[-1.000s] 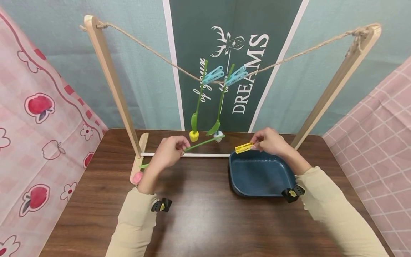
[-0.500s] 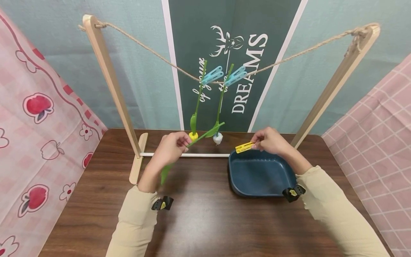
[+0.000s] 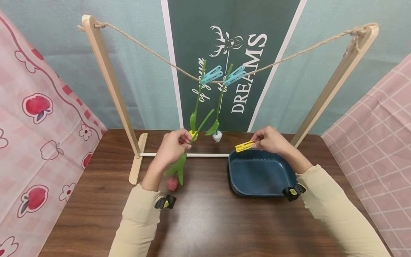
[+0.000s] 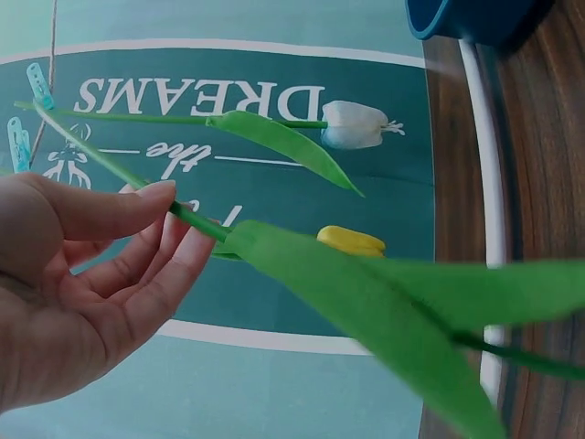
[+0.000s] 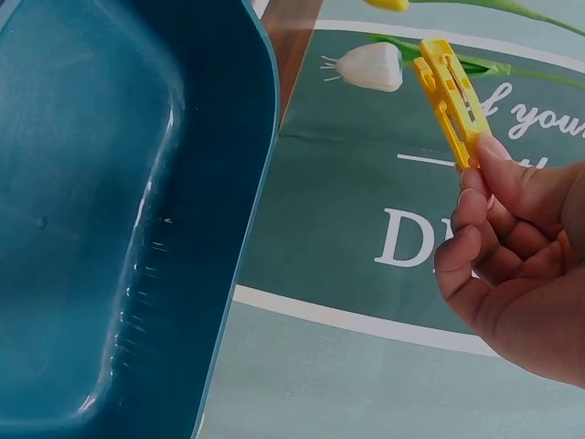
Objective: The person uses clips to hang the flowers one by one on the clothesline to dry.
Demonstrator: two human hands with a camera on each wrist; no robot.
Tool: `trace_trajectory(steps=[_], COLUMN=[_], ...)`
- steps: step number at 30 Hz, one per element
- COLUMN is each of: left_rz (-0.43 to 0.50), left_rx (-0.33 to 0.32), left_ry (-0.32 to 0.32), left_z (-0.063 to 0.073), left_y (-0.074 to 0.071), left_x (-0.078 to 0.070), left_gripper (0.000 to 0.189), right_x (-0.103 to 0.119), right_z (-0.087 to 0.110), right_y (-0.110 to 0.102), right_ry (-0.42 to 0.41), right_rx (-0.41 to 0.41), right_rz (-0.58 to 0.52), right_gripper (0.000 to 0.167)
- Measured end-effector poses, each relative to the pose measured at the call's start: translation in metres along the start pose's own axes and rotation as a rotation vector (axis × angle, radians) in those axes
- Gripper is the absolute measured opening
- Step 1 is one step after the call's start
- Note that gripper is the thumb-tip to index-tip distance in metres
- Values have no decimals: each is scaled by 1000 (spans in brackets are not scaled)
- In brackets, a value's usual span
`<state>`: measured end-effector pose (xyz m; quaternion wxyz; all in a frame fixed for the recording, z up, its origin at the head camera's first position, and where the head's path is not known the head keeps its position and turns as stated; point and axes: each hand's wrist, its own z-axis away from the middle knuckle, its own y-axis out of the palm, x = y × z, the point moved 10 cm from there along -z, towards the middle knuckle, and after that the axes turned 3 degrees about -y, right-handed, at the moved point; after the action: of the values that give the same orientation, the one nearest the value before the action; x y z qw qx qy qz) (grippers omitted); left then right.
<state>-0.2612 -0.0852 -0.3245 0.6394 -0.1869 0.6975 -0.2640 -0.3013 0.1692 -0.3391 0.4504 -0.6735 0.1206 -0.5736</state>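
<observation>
In the head view my left hand (image 3: 174, 144) pinches the green stem of a pink artificial tulip (image 3: 172, 184), whose bloom hangs down and whose stem end points up and right. The left wrist view shows thumb and fingertips on that stem, just above its leaves (image 4: 338, 302). My right hand (image 3: 269, 140) pinches a yellow clothespin (image 3: 244, 146) by one end, above the far rim of the blue basin. Two light blue clothespins (image 3: 212, 75) hold a yellow tulip (image 3: 193, 135) and a white tulip (image 3: 217, 136) upside down on the twine (image 3: 151, 50).
The twine sags between two wooden posts (image 3: 109, 82), joined low down by a white rod (image 3: 208, 155). A dark blue basin (image 3: 261, 192) stands on the brown table (image 3: 205, 221) at right. Curtains hang behind and at both sides.
My left hand has moved slightly right and up. The pink tulip has swung from the left to below the hand, its stem end now steeper. The right hand with the yellow clothespin has barely moved.
</observation>
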Motion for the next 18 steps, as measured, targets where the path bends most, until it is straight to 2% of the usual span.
trace_trajectory(steps=[10, 18], left_rz=[15, 44], left_rx=[-31, -40], left_ry=[24, 9], left_z=[-2, -6], left_y=[2, 6], left_x=[-4, -5], left_gripper=[12, 12], right_x=[2, 3], right_z=[0, 1], right_y=[-2, -4], right_ry=[-11, -27], right_rx=[-9, -14], right_rz=[20, 37], right_gripper=[4, 4])
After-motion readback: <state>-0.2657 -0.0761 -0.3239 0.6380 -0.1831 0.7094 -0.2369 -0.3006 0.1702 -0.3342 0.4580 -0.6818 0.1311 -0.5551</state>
